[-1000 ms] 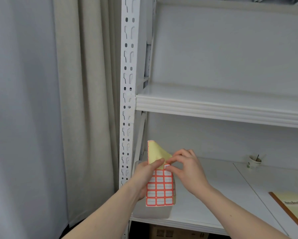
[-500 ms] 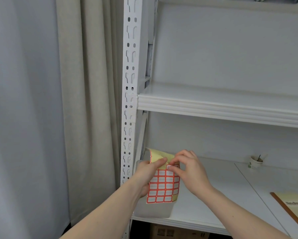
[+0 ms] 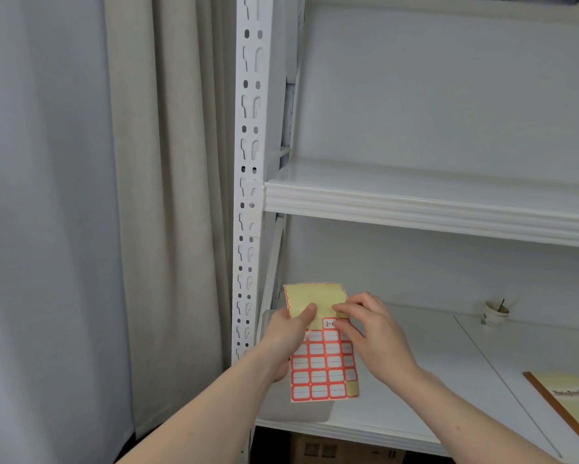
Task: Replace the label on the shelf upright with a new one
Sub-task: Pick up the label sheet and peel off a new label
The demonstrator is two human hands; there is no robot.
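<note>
A sheet of red-bordered white labels (image 3: 323, 370) on yellow backing hangs in front of the lower shelf, its top part folded back so the yellow side shows. My left hand (image 3: 286, 336) grips the sheet at its left side, thumb on the fold. My right hand (image 3: 370, 336) pinches a written label (image 3: 330, 324) at the sheet's top row. The white slotted shelf upright (image 3: 249, 182) rises just left of the sheet; I see no label on it.
A white upper shelf (image 3: 428, 205) runs right from the upright, and the lower shelf (image 3: 432, 356) carries a small paper cup (image 3: 495, 313) and a notebook (image 3: 569, 403) at the right. Beige curtains (image 3: 167, 195) hang on the left. A translucent bin (image 3: 291, 410) sits behind the sheet.
The folded yellow top of the sheet has spread wider and flatter. My right fingers have shifted onto the written label at the top row. The view has tilted slightly.
</note>
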